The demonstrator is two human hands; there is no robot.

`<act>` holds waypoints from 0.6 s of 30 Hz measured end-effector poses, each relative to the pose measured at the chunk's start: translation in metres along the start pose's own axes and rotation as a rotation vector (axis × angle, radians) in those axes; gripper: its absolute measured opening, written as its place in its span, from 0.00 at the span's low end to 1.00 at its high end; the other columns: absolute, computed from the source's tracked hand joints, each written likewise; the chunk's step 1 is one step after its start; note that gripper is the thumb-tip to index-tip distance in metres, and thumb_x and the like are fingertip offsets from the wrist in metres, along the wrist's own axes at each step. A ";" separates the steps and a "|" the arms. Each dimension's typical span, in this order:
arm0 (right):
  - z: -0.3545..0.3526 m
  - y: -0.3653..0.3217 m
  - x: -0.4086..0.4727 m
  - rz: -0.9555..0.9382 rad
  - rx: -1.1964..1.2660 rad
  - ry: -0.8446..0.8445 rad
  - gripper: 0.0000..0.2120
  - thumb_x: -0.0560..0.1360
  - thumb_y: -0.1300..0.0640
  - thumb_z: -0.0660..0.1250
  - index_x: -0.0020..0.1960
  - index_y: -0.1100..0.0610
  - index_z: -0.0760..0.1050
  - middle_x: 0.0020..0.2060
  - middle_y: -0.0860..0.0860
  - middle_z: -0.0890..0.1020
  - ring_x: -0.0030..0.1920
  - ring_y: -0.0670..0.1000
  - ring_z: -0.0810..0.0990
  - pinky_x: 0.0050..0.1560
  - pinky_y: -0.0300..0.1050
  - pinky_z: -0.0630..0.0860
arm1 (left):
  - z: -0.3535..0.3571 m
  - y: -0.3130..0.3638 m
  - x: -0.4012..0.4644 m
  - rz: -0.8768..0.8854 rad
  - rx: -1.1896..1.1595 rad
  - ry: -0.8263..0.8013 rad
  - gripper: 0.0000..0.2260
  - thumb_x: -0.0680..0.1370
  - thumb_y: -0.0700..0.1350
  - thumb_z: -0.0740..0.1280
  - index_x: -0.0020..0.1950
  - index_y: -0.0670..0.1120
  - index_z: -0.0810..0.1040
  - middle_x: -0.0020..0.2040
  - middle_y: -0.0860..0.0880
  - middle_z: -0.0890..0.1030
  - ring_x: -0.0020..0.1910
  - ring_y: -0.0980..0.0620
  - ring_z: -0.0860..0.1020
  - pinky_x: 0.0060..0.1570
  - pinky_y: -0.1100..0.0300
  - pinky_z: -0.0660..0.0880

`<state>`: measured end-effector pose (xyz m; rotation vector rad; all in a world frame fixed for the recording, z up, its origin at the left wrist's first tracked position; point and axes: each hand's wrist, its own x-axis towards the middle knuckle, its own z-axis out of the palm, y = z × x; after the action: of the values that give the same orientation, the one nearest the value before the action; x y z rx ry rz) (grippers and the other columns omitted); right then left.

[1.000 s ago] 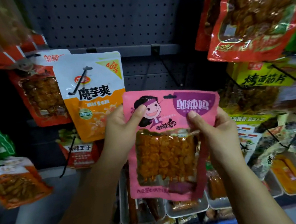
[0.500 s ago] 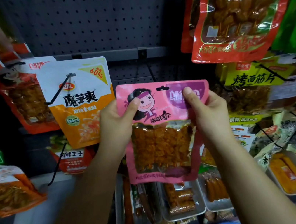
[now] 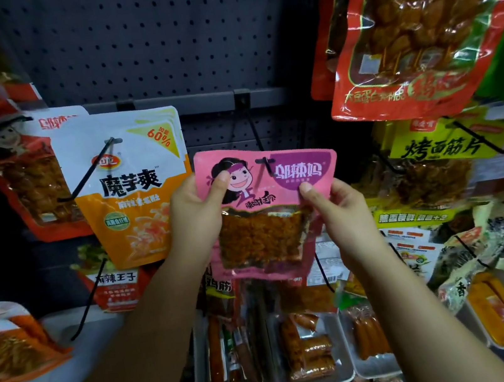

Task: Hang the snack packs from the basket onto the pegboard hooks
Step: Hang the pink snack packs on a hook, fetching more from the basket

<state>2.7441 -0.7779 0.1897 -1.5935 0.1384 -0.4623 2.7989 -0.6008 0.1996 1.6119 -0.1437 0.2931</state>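
A pink snack pack (image 3: 266, 208) with a cartoon face and a clear window of orange-brown food is held up in front of the dark pegboard (image 3: 153, 34). My left hand (image 3: 196, 214) pinches its upper left edge with the thumb on the front. My right hand (image 3: 334, 210) pinches its right side just under the purple label. A black peg hook (image 3: 258, 143) comes down from the rail, and its tip pokes through the pack's hang hole. The basket is hidden from this view.
A white and orange pack (image 3: 134, 183) hangs on the hook to the left, with red packs behind it. Large red packs (image 3: 415, 23) hang at upper right, yellow ones (image 3: 442, 147) below them. White trays of sausages (image 3: 309, 353) line the shelf underneath.
Both hands have raised the pink pack toward the rail. The hook's tip now shows through the hang hole, where before the hole was free.
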 end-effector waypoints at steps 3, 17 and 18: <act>0.007 0.000 0.016 0.024 -0.027 0.025 0.05 0.76 0.54 0.67 0.48 0.54 0.79 0.35 0.43 0.84 0.34 0.39 0.81 0.36 0.35 0.75 | 0.002 0.000 0.016 -0.024 0.020 0.001 0.09 0.76 0.54 0.67 0.47 0.48 0.78 0.43 0.45 0.83 0.30 0.50 0.76 0.34 0.50 0.73; 0.042 -0.001 0.107 0.135 -0.129 0.153 0.13 0.77 0.53 0.66 0.57 0.60 0.77 0.52 0.57 0.83 0.50 0.54 0.80 0.56 0.51 0.76 | 0.026 -0.018 0.103 0.020 0.213 0.027 0.11 0.79 0.46 0.64 0.56 0.42 0.77 0.52 0.43 0.82 0.53 0.43 0.79 0.55 0.44 0.75; 0.043 0.000 0.115 0.138 -0.147 0.162 0.13 0.77 0.53 0.66 0.57 0.60 0.77 0.52 0.57 0.82 0.50 0.53 0.80 0.55 0.49 0.76 | 0.028 -0.020 0.108 0.029 0.235 0.034 0.11 0.79 0.46 0.64 0.56 0.41 0.77 0.52 0.42 0.82 0.53 0.42 0.79 0.55 0.44 0.75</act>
<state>2.8643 -0.7793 0.2132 -1.6762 0.4113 -0.4815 2.9108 -0.6178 0.2093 1.8373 -0.1094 0.3705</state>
